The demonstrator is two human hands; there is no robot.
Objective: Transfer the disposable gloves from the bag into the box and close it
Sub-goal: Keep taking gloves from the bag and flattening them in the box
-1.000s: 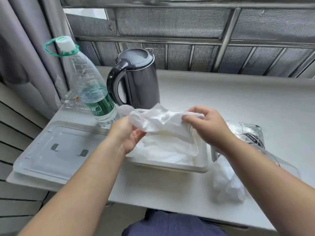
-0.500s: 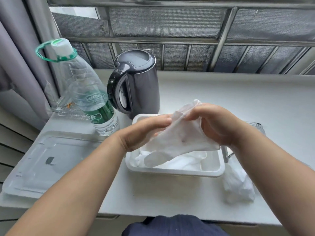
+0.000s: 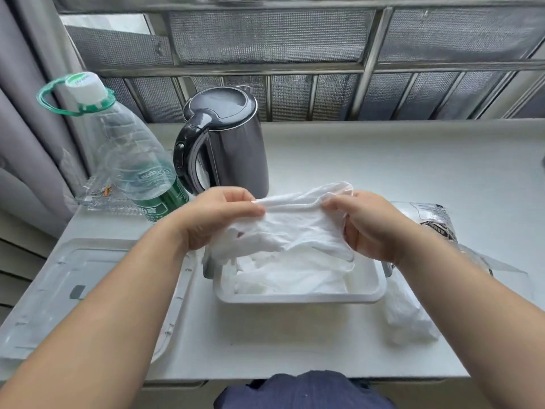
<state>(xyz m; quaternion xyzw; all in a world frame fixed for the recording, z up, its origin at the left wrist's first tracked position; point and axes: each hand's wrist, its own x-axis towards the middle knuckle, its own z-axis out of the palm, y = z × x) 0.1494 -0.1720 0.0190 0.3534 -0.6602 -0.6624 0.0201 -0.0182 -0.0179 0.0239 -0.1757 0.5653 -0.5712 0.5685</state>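
Observation:
A thin translucent white disposable glove (image 3: 298, 222) is stretched between my hands above the box. My left hand (image 3: 218, 218) pinches its left edge and my right hand (image 3: 368, 225) pinches its right edge. Below it stands the open white plastic box (image 3: 298, 296), with several more gloves (image 3: 289, 276) lying crumpled inside. The clear printed bag (image 3: 433, 219) lies on the table right of the box, partly behind my right forearm. A loose bunch of gloves (image 3: 407, 317) lies on the table by the box's right front corner. The clear box lid (image 3: 73, 290) rests flat at the left.
A dark grey electric kettle (image 3: 227, 143) stands just behind the box. A large clear water bottle (image 3: 129, 152) with a green handle ring leans left of it. A grey curtain hangs at the far left. The white table (image 3: 383, 160) ends at a window grille behind.
My hands have moved apart and spread the glove out flat between them; half a second ago it was bunched under both hands. The view has shifted slightly.

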